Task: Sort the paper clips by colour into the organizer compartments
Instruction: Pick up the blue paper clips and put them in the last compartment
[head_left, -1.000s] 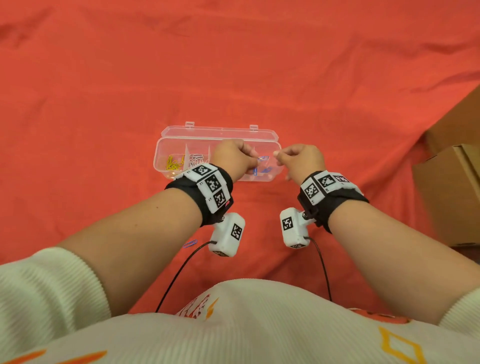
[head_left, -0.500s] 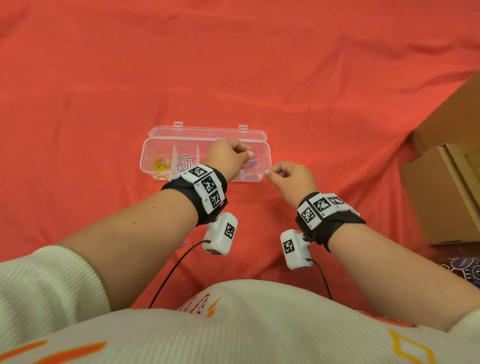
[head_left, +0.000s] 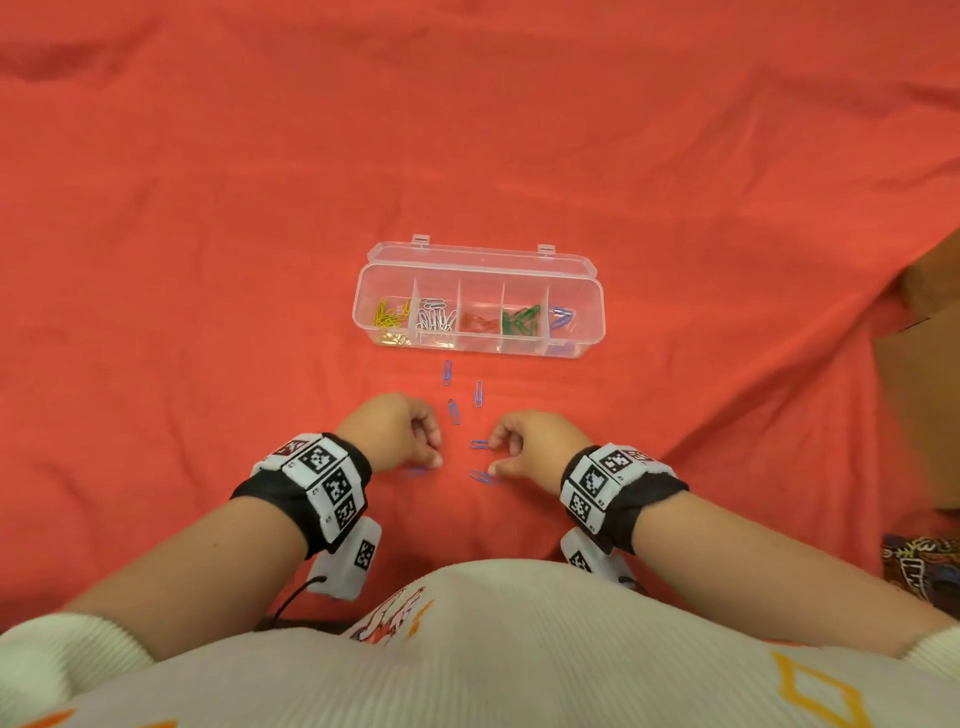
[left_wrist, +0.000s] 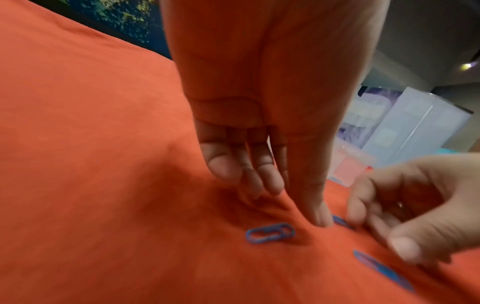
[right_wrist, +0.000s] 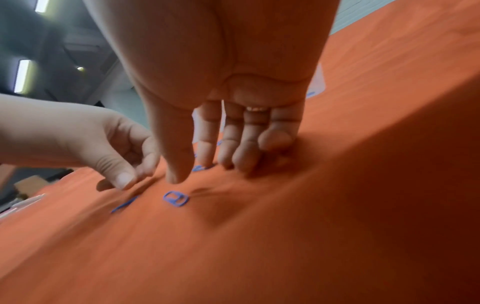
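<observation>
The clear organizer (head_left: 363, 312) lies open with yellow, white, red, green and blue clips (head_left: 561, 316) in separate compartments. Several loose blue clips (head_left: 454, 411) lie on the red cloth between it and my hands. My left hand (head_left: 434, 452) is knuckles-up with curled fingers and holds nothing. Its thumb tip presses the cloth beside a blue clip (left_wrist: 270, 233). My right hand (head_left: 493, 457) reaches down, thumb and index apart. Its index tip rests on a blue clip (right_wrist: 201, 167), and another clip (right_wrist: 176, 198) lies just before the thumb.
Cardboard boxes (head_left: 924, 374) stand at the right edge of the cloth. A patterned object (head_left: 922, 566) lies near my right elbow. Bare red cloth (head_left: 208, 260) spreads to the left and behind the organizer. Cables hang from both wrist cameras.
Both hands have pulled back from the organizer toward my body and come down onto the loose blue clips. The organizer's compartments are now uncovered.
</observation>
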